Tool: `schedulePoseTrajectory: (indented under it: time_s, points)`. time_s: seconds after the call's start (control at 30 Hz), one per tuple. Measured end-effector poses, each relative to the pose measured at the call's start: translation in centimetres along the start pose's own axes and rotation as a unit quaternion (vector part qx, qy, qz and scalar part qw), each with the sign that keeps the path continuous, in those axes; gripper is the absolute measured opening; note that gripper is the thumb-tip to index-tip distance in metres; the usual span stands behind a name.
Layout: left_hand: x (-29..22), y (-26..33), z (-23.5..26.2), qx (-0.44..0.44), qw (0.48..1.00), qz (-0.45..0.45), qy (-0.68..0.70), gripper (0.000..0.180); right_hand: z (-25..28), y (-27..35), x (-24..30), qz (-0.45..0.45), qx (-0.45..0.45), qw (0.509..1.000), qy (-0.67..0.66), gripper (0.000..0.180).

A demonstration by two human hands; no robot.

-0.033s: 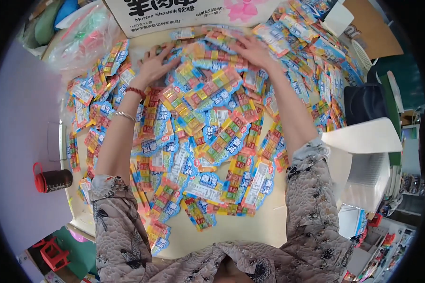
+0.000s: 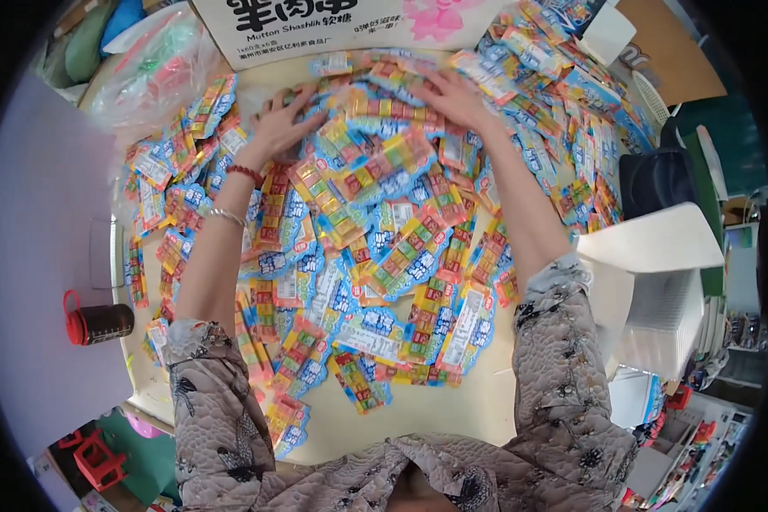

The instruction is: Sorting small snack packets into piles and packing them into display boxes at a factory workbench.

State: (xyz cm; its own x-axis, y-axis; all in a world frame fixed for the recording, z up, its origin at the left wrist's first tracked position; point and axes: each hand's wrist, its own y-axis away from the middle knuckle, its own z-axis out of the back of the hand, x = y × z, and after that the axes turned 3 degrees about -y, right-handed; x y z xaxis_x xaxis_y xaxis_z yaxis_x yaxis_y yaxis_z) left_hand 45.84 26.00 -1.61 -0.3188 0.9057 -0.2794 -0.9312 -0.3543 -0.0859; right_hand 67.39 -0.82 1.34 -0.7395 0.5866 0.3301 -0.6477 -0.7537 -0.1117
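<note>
A loose heap of flat candy packets [image 2: 405, 252], with colourful square pieces and blue scalloped edges, covers the cream table [image 2: 333, 439]. At the heap's far left side, my left hand [image 2: 283, 124] lies with its fingers spread over packets. Opposite it, my right hand [image 2: 456, 101] rests open, its fingertips on packets at the far right. Between the two hands, several packets [image 2: 392, 111] are bunched up and overlap. Neither hand is closed around a packet. What lies beneath the palms is hidden.
Behind the heap stands a white printed carton [image 2: 358, 38]. A clear plastic bag [image 2: 154, 77] sits far left; more packets [image 2: 538, 111] pile up far right. To the right is a white plastic container [image 2: 666, 316]. A red-lidded bottle [image 2: 102, 324] is at the left.
Both hands have shifted very slightly nearer to me, still spread. The packets between them have moved a little and look less blurred.
</note>
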Motion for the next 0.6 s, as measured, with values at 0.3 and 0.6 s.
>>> schedulePoseTrajectory:
  time_s: [0.3, 0.6]
  points:
    - [-2.4, 12.6, 1.4, 0.057, 0.985, -0.157, 0.048, 0.053, 0.2, 15.1, 8.2, 0.018, -0.003, 1.0, 0.003, 0.073]
    - [-3.7, 32.8, 3.5, -0.037, 0.998, -0.021, -0.046, 0.062, -1.1, 29.7, 13.4, 0.019, -0.027, 0.997, 0.068, 0.064]
